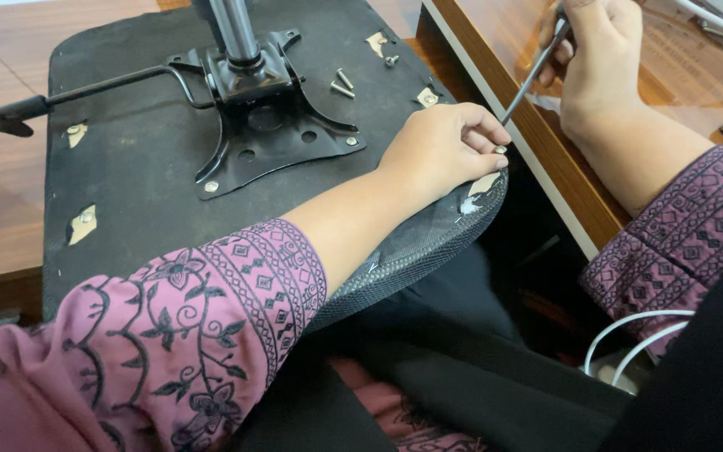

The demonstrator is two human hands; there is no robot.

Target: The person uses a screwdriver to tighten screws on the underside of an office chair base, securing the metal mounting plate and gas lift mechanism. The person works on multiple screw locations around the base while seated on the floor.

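Near the right corner of the upturned seat base (144, 192), the left hand (441, 146) lay knuckles up, its fingers curled and pinched around a small screw (500, 150) at the seat's edge. The forearm crossed the seat diagonally, its sleeve mauve with dark floral embroidery. The right hand (592, 59) was raised above the wooden desk (546, 142), wrist bent, fist closed round the handle of a screwdriver (533, 75) whose slim metal shaft slanted down to the screw.

The seat base was a flat black panel with a rough, felt-like covering, torn at several spots where pale patches showed bolts. Its rim was wrapped in grey mesh fabric. A black steel mounting plate (274, 125), star-shaped with holes, sat in the middle, a shiny column rising from it and a lever (69, 96) running left. Three loose screws (353, 79) lay beside the plate.
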